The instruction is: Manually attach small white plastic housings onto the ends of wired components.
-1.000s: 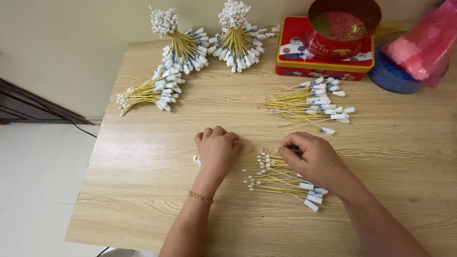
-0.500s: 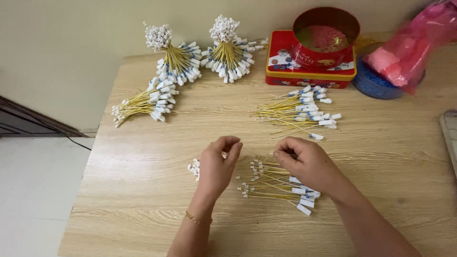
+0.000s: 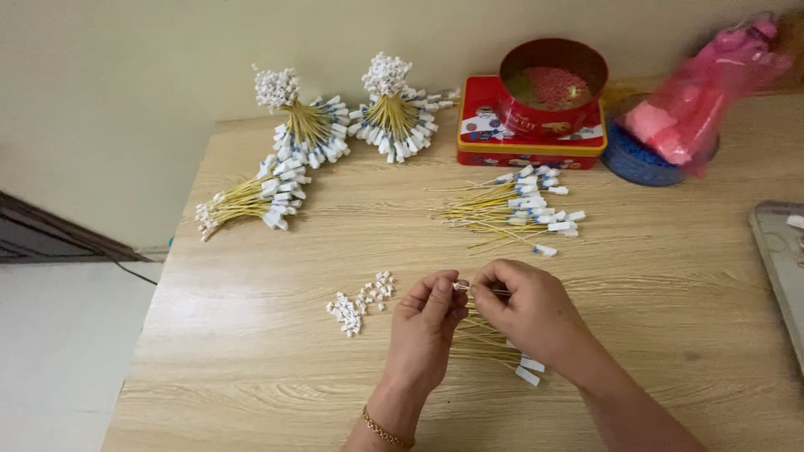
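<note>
At the near-centre of the wooden table (image 3: 670, 285): both hands meet fingertip to fingertip, just above a small loose pile of yellow wires.
Left hand (image 3: 425, 331): thumb and forefinger pressed together on a tiny white connector (image 3: 457, 286); the other fingers curl under.
Right hand (image 3: 528, 311): fingertips pinch the end of one thin yellow wire (image 3: 496, 291), which meets the connector.
Wire axis: roughly level, left to right; its free end points at the left fingertips, its length runs back under the right palm.
Nearer hand: the left for the connector, the right for the wire.
Loose white connectors (image 3: 358, 303): scattered just left of the left hand.
Working pile (image 3: 484, 343): under and between the hands, white tags toward the person.
Farther pile of tagged wires (image 3: 515, 208): beyond the hands, well apart.
Tied bundles (image 3: 293, 142): at the far left.
</note>
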